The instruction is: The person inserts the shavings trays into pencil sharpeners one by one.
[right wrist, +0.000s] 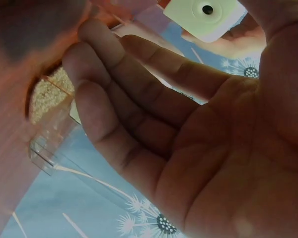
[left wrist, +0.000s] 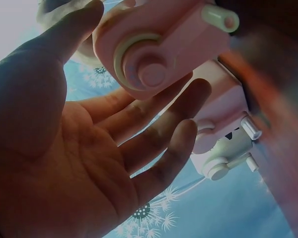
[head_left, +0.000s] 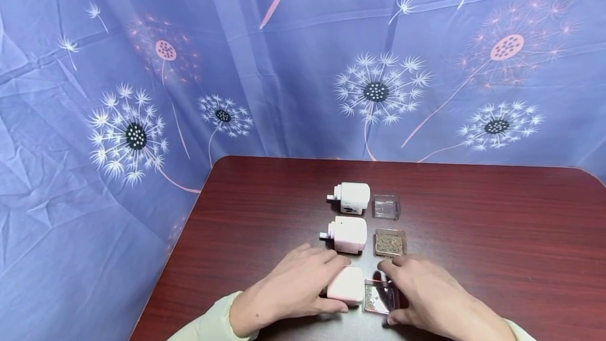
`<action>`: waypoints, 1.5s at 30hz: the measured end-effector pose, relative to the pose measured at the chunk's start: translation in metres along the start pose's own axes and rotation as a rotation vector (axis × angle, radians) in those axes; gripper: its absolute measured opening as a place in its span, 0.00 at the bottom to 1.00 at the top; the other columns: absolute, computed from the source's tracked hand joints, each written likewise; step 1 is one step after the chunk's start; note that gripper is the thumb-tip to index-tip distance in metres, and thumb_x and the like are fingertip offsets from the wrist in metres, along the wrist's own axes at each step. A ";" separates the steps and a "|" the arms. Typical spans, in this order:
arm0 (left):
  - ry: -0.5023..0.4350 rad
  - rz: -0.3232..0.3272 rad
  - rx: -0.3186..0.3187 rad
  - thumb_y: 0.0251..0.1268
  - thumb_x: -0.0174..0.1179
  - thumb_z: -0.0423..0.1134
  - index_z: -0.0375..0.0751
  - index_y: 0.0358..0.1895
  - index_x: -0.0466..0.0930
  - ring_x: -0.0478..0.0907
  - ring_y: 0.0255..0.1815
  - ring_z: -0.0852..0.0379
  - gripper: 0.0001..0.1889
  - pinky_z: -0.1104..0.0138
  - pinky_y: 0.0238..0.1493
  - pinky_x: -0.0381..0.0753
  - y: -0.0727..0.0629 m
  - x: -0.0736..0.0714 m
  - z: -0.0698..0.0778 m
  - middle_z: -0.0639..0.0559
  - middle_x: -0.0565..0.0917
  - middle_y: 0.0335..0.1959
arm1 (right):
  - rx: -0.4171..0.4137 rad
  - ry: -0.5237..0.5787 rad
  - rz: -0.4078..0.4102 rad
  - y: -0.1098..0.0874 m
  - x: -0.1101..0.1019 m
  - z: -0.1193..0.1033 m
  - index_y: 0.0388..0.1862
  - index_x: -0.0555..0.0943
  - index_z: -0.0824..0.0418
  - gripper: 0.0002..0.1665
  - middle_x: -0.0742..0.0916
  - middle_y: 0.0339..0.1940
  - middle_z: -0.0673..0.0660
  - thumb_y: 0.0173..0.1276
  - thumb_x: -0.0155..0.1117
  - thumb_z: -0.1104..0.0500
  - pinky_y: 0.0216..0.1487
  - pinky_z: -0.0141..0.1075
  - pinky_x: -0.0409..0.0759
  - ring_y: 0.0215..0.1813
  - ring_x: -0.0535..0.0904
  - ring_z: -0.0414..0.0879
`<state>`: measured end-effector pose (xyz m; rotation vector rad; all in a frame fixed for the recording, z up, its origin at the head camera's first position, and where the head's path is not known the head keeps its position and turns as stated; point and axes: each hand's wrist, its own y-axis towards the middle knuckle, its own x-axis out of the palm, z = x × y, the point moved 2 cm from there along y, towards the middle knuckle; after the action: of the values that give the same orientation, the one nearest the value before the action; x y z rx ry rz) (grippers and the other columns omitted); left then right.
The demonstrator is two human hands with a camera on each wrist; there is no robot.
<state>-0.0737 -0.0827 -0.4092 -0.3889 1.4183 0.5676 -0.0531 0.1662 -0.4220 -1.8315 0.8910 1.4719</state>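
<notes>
My left hand (head_left: 303, 278) grips the nearest pink crank pencil sharpener (head_left: 347, 284), thumb along its near side and fingers along its far side. The left wrist view shows the sharpener's round hub and crank knob (left wrist: 221, 19) beside the fingers. Around a small clear shavings drawer (head_left: 377, 299) stands my right hand (head_left: 423, 291), thumb at its near corner and index finger past its far edge. That drawer holds light and coloured bits and lies right against the sharpener. The right wrist view shows the right fingers (right wrist: 149, 94) loosely bent, and the sharpener's pencil hole (right wrist: 207, 10).
Beyond the hands, a second pink sharpener (head_left: 350, 236) and a white one (head_left: 354, 197) lie in a column, cranks leftward. To their right are a drawer full of brown shavings (head_left: 390, 243) and a clear drawer (head_left: 386, 207). A blue dandelion-print cloth (head_left: 293, 93) hangs behind the dark-red table (head_left: 497, 225).
</notes>
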 end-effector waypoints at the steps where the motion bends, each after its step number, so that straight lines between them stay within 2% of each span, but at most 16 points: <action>1: -0.005 0.002 0.001 0.61 0.69 0.70 0.53 0.64 0.80 0.80 0.45 0.65 0.35 0.70 0.42 0.72 0.000 0.000 0.000 0.64 0.82 0.47 | -0.003 0.002 0.002 0.000 0.001 -0.001 0.47 0.80 0.53 0.42 0.83 0.37 0.45 0.40 0.89 0.34 0.30 0.47 0.82 0.32 0.82 0.47; 7: -0.015 0.006 0.007 0.62 0.70 0.69 0.56 0.62 0.79 0.78 0.42 0.66 0.31 0.71 0.40 0.72 0.001 0.002 0.000 0.65 0.81 0.44 | -0.034 0.001 0.021 0.001 0.003 -0.002 0.46 0.80 0.53 0.41 0.82 0.37 0.45 0.39 0.89 0.35 0.30 0.46 0.82 0.32 0.83 0.46; 11: -0.019 0.016 0.020 0.63 0.70 0.68 0.56 0.60 0.79 0.79 0.41 0.66 0.30 0.70 0.41 0.74 0.002 0.004 0.000 0.65 0.81 0.43 | -0.050 0.001 -0.002 0.004 0.005 -0.003 0.45 0.79 0.53 0.40 0.81 0.36 0.45 0.40 0.89 0.35 0.30 0.46 0.82 0.32 0.82 0.46; 15: -0.037 0.032 0.029 0.63 0.70 0.66 0.55 0.60 0.80 0.79 0.41 0.67 0.29 0.70 0.43 0.77 0.003 0.004 0.000 0.66 0.81 0.43 | -0.065 0.043 -0.022 0.004 0.006 -0.004 0.44 0.79 0.53 0.39 0.80 0.37 0.45 0.41 0.90 0.38 0.31 0.43 0.81 0.32 0.79 0.41; 21: -0.053 0.024 0.022 0.63 0.71 0.65 0.55 0.59 0.80 0.78 0.41 0.67 0.28 0.70 0.44 0.77 0.004 0.005 0.000 0.65 0.81 0.43 | -0.036 0.121 -0.041 0.002 0.008 -0.004 0.45 0.77 0.54 0.40 0.79 0.37 0.43 0.41 0.90 0.40 0.33 0.40 0.80 0.33 0.75 0.36; 26: -0.051 0.022 0.018 0.62 0.71 0.65 0.55 0.58 0.80 0.78 0.41 0.68 0.28 0.69 0.43 0.77 0.004 0.005 0.000 0.66 0.82 0.43 | -0.033 0.146 -0.044 0.000 0.009 -0.002 0.44 0.76 0.53 0.40 0.78 0.36 0.42 0.38 0.92 0.42 0.33 0.40 0.80 0.34 0.75 0.36; 32: -0.048 0.028 0.018 0.62 0.71 0.65 0.55 0.58 0.80 0.78 0.40 0.67 0.28 0.70 0.42 0.76 0.004 0.005 0.000 0.66 0.81 0.42 | -0.056 0.121 -0.011 -0.001 0.010 -0.001 0.41 0.76 0.54 0.36 0.76 0.34 0.42 0.40 0.91 0.46 0.31 0.39 0.76 0.32 0.72 0.36; 37: -0.047 0.027 0.018 0.62 0.71 0.66 0.55 0.58 0.80 0.78 0.40 0.67 0.28 0.69 0.43 0.77 0.004 0.005 0.000 0.65 0.82 0.42 | -0.067 0.086 0.025 -0.001 0.009 -0.002 0.42 0.76 0.56 0.36 0.76 0.35 0.44 0.39 0.90 0.49 0.32 0.38 0.78 0.32 0.73 0.37; 45: -0.046 0.026 0.027 0.62 0.71 0.65 0.55 0.57 0.79 0.78 0.39 0.68 0.28 0.69 0.43 0.77 0.004 0.005 0.000 0.65 0.81 0.42 | -0.084 0.067 0.064 0.003 0.011 -0.002 0.38 0.76 0.57 0.35 0.75 0.33 0.44 0.38 0.91 0.51 0.30 0.37 0.77 0.30 0.71 0.36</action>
<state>-0.0760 -0.0786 -0.4140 -0.3343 1.3873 0.5746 -0.0531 0.1618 -0.4324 -1.9400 0.9413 1.5153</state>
